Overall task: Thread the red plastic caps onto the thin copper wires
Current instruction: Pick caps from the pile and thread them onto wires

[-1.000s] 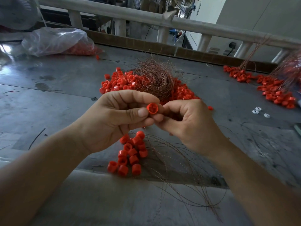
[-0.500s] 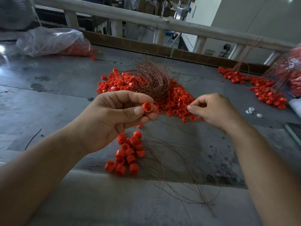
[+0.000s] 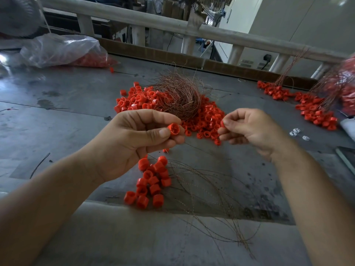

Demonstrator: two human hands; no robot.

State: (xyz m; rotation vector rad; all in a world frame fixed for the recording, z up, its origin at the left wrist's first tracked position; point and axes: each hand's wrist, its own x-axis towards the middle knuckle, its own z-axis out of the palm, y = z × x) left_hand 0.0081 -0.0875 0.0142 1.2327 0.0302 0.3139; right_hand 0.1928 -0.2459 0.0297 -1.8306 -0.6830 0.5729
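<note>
Plainly early on: left hand [image 3: 138, 143] pinches a cap [image 3: 173, 129], right hand [image 3: 251, 129] seemingly another, a small bunch [image 3: 151, 181] looks threaded, big pile [image 3: 209, 120] waiting.

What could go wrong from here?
1. Left hand pinches a cap by fingertips; it could slip into the pile.
2. Wires fan out between the forearms; an arm might snag them and drag the near caps.
3. Right hand seems to pinch a second cap; no wire end shows, so threading may miss.
</note>
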